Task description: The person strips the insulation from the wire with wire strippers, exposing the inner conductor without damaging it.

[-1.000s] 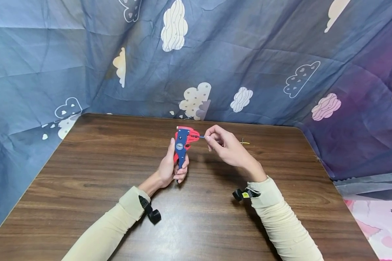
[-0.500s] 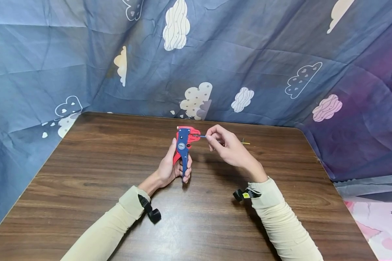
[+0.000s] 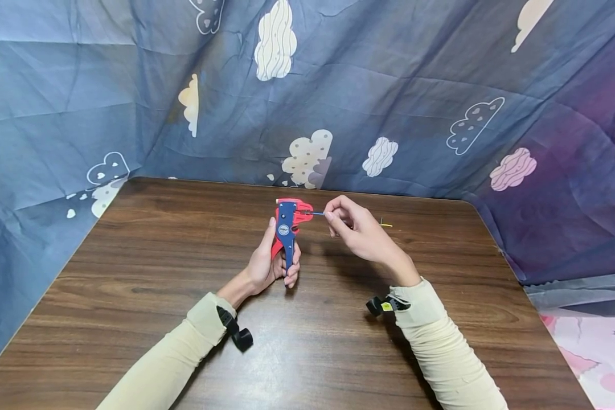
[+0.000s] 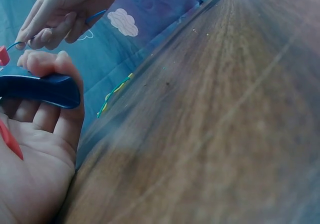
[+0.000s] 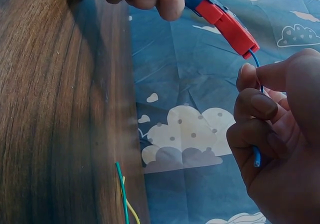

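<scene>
My left hand (image 3: 261,267) holds a red and blue wire stripper (image 3: 285,221) upright, fingers curled round the blue handle (image 4: 47,90), the red handle (image 4: 10,141) against the palm side. Between thumb and forefinger, my right hand (image 3: 364,233) pinches a blue wire (image 3: 318,213). One end of that wire enters the stripper's red nose (image 5: 242,40); the strand's tip within the jaws is too small to make out. Its other end (image 5: 257,156) sticks out below the curled fingers in the right wrist view.
A green wire (image 5: 121,189) and a yellow wire (image 5: 132,208) lie crossed on the brown wooden table (image 3: 159,256), beyond the right hand. A cloud-patterned blue cloth (image 3: 210,114) hangs behind the table's back edge.
The stripper's handles have spread apart as the left fingers loosened from their tighter squeeze. The blue handle's lower end swung right. My right hand has shifted very slightly right, still pinching the wire.
</scene>
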Demonstrator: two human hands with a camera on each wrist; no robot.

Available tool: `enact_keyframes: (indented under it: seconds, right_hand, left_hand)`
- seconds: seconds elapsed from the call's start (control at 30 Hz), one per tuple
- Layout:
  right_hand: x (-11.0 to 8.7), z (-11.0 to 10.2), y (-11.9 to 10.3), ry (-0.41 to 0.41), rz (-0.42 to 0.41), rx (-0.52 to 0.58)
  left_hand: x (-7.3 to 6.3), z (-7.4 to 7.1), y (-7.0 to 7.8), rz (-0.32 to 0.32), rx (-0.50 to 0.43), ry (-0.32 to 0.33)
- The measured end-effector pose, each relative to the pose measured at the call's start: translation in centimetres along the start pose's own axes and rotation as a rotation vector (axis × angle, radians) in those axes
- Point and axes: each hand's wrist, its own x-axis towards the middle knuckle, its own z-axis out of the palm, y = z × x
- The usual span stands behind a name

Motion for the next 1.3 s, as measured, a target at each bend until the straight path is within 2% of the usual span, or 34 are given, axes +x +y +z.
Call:
enact_keyframes:
  seconds: [0.33,0.63,0.9,1.13,1.3]
  right_hand:
    - [0.0,0.1,-0.1,-0.005,-0.012,0.010]
    - [0.0,0.1,-0.1,-0.010,-0.002,0.008]
    - [0.2,0.0,-0.1,0.027,0.002,0.032]
    - [0.4,0.1,-0.2,0.021,0.021,0.097]
    - [0.5,0.0,-0.1,0.033,0.025,0.050]
  left_hand:
    - [-0.1,0.1,-0.1,0.017,-0.001,-0.010]
    - [0.0,0.1,-0.1,0.040,-0.001,0.031]
    - [0.0,-0.1,0.6,-0.023,-0.087,-0.037]
    - [0.1,-0.2,1.1,-0.007,-0.162,-0.064]
    - [0.2,-0.3,1.8,0.015,-0.177,-0.073]
